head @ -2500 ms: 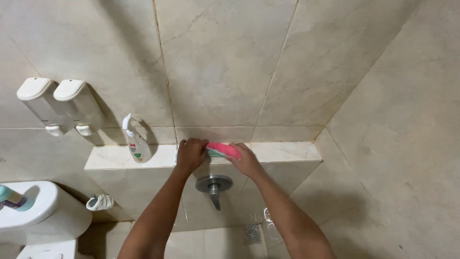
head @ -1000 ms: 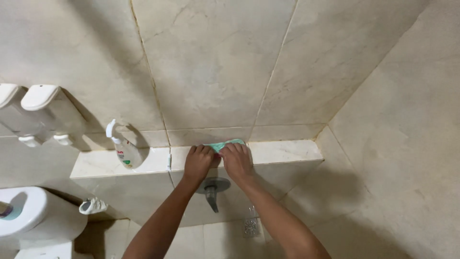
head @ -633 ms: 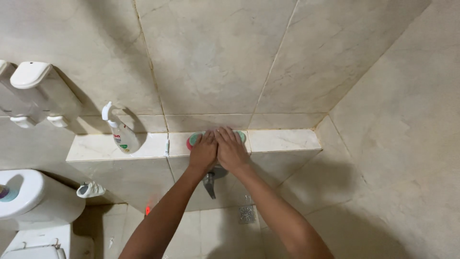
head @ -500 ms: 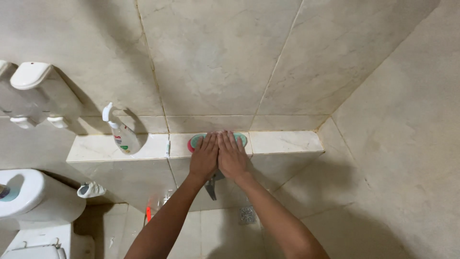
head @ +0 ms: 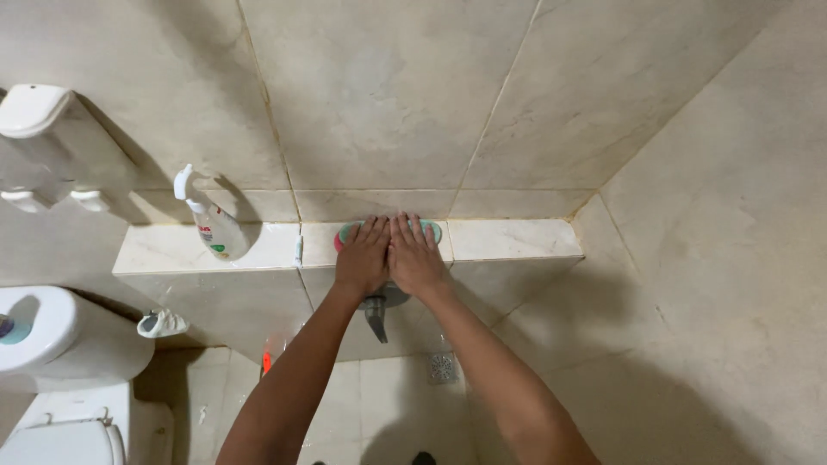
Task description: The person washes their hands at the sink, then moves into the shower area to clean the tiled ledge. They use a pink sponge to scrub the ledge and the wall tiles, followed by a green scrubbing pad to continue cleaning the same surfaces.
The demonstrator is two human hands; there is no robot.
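My left hand (head: pixel 363 256) and my right hand (head: pixel 413 253) lie side by side, fingers flat, pressing down on a green and pink sponge (head: pixel 433 230). The sponge rests on a marble ledge (head: pixel 508 238) that runs along the tiled wall. Only the sponge's edges show past my fingers. A metal tap handle (head: pixel 377 315) sticks out of the ledge's front face just below my wrists.
A white spray bottle (head: pixel 209 222) stands on the ledge to the left. Wall dispensers (head: pixel 34 112) hang at the far left. A white toilet tank (head: pixel 47 331) sits lower left. A floor drain (head: pixel 442 366) lies below the tap.
Both hands slid the sponge left along the ledge and flattened over it, covering most of it. The view shifted slightly right.
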